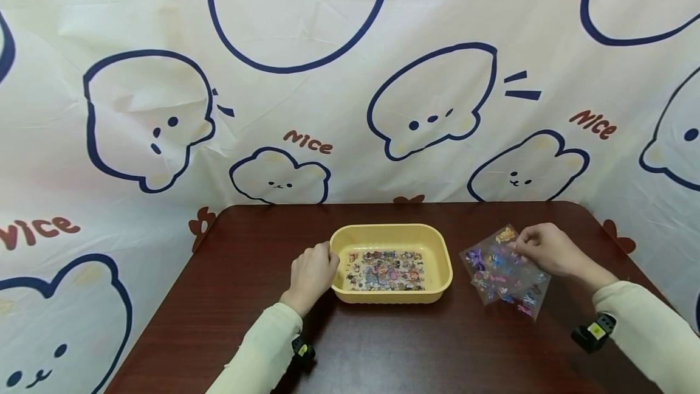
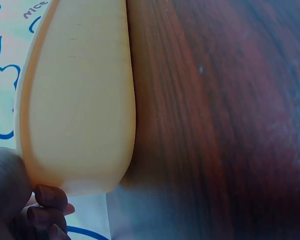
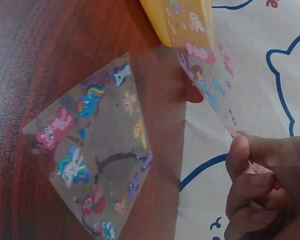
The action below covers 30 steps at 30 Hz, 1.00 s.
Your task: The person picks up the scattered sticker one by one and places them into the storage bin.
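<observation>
My left hand (image 1: 313, 275) grips the left rim of a yellow plastic basin (image 1: 391, 298), thumb at the edge and fingertips curled under it in the left wrist view. Flat on the basin's floor lies a sheet of small colourful cartoon stickers (image 1: 385, 270). To the right, my right hand (image 1: 549, 249) pinches the edge of a clear sticker sheet (image 3: 205, 55) between thumb and forefinger, and the sheet is raised at a slant. Below it, a second clear sheet with pony stickers (image 3: 102, 145) lies on the table; the two overlap in the head view.
The dark brown wooden table (image 1: 383, 345) carries the basin near its back edge. Behind and on both sides hangs a white cloth (image 1: 350, 108) with blue bear outlines. A black device (image 1: 593, 332) is strapped to the right wrist, another (image 1: 303, 350) to the left.
</observation>
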Motion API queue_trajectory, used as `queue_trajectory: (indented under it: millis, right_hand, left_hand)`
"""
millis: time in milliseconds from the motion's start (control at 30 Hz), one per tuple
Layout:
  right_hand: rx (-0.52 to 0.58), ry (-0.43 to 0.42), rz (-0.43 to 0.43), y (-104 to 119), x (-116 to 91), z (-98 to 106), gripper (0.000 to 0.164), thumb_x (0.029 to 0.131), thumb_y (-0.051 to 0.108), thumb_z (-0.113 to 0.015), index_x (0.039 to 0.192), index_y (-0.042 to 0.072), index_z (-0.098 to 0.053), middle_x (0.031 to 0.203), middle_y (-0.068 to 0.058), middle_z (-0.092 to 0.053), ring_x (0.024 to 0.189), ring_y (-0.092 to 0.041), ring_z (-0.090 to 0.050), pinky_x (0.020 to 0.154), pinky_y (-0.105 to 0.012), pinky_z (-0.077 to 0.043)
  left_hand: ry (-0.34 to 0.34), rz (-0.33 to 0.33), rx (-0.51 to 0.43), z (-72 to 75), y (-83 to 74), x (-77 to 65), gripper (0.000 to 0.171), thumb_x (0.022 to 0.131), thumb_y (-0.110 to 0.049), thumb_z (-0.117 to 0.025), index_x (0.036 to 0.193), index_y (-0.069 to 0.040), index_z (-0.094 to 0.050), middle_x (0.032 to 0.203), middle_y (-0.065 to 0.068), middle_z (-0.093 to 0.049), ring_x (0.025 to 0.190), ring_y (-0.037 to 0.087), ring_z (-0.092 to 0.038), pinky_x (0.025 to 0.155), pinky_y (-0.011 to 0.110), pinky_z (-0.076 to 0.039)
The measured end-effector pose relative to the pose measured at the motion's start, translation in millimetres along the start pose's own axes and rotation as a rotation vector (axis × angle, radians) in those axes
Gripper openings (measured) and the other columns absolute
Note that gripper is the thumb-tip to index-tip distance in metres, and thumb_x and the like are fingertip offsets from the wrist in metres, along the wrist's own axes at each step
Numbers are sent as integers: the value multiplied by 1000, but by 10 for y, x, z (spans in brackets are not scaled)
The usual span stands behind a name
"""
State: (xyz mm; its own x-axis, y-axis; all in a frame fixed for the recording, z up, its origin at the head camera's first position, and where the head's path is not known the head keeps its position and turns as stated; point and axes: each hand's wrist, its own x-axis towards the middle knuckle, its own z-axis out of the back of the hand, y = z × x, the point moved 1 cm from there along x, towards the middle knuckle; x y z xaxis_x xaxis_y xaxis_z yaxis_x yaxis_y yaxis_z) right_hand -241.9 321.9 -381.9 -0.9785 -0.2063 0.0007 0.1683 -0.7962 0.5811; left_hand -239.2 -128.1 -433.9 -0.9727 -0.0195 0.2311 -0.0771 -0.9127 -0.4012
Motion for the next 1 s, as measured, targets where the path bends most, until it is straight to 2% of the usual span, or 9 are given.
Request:
queue_trajectory:
  millis: [233, 567, 867, 1000]
  right_hand:
    - [21, -15, 5, 53, -19, 87, 25, 102, 17, -58, 82, 3, -65, 69, -5, -65, 48, -7, -45, 44, -28, -39]
    - [19, -32, 21, 143, -35, 167, 34, 102, 31, -58, 84, 3, -66, 63, -6, -59, 48, -7, -41, 45, -28, -38]
    - [5, -58, 54, 210, -9, 193, 27, 102, 19, -59, 81, 4, -64, 63, -2, -61, 48, -5, -36, 45, -27, -34]
    - [7, -62, 72, 245, -3, 194, 27, 102, 19, -59, 80, 4, -64, 61, 0, -60, 48, -4, -34, 45, -27, -32]
  left_hand:
    - [-22, -23, 1, 2, 4, -14, 24, 92, -15, -56, 69, -15, -50, 57, 1, -49, 49, 16, -46, 46, 32, -34]
    - [-16, -20, 3, 12, 1, -15, 25, 93, -15, -56, 68, -15, -50, 56, 1, -48, 49, 16, -45, 46, 32, -33]
    - [-17, -14, 1, 7, 3, -9, 24, 92, -15, -57, 69, -15, -51, 58, 2, -51, 51, 17, -48, 48, 35, -36]
    - [-11, -13, 6, 8, 2, -8, 23, 92, -15, -56, 70, -14, -52, 58, 2, -52, 51, 17, -48, 48, 34, -36]
